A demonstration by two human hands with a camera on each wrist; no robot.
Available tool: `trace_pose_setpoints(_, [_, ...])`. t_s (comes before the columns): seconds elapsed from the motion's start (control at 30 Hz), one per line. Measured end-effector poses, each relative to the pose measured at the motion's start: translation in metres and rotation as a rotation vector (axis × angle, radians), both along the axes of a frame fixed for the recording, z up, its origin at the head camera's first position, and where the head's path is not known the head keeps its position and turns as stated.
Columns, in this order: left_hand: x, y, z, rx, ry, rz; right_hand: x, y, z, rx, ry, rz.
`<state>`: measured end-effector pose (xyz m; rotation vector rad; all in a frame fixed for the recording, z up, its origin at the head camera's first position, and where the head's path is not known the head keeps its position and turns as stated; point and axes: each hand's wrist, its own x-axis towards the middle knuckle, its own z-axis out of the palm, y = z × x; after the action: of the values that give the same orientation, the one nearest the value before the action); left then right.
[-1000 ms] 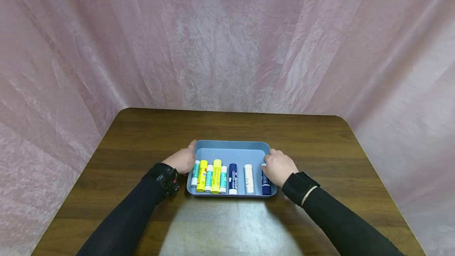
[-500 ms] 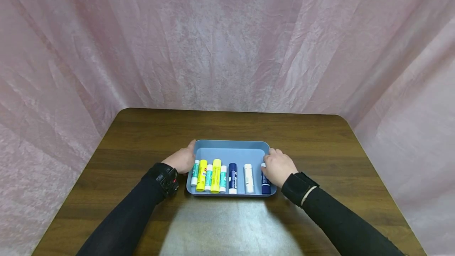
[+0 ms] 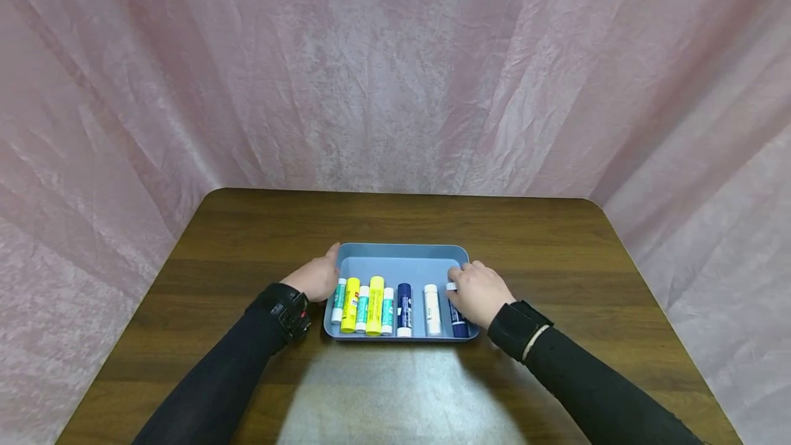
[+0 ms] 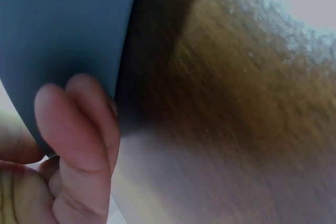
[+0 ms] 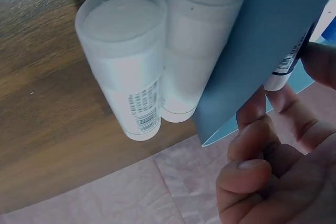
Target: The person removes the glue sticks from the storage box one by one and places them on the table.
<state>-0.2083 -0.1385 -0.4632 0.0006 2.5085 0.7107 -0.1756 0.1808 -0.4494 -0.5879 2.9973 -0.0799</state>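
A light blue tray (image 3: pixel 404 259) lies on the table with several glue sticks in a row near its front. My left hand (image 3: pixel 314 279) holds the tray's left side, and the left wrist view shows fingers (image 4: pixel 79 129) against its outer wall. With my right hand (image 3: pixel 482 290) I pinch the white end of a navy glue stick (image 3: pixel 457 321) at the tray's right, its lower end tilted right. A white glue stick (image 3: pixel 432 311) lies left of it, then another navy one (image 3: pixel 404 311). Yellow glue sticks (image 3: pixel 375 306) and teal-and-white ones (image 3: pixel 387 311) fill the left part.
In the right wrist view, two white glue sticks (image 5: pixel 123 61) are on the table beside the tray's outer wall; the head view does not show them. The brown wooden table (image 3: pixel 259 225) ends at a pink curtain (image 3: pixel 395 88).
My right hand has moved slightly left from the tray's right rim, carrying the upper end of the navy glue stick left so that it now tilts. My left hand stays put.
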Motion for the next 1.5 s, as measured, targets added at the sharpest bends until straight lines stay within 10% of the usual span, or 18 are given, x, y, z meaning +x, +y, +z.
trace_pose_setpoints(1.5, [0.0018, -0.0005, 0.0018, 0.012, -0.003, -0.001, 0.0072, -0.0054, 0.0022, -0.157, -0.075, -0.043])
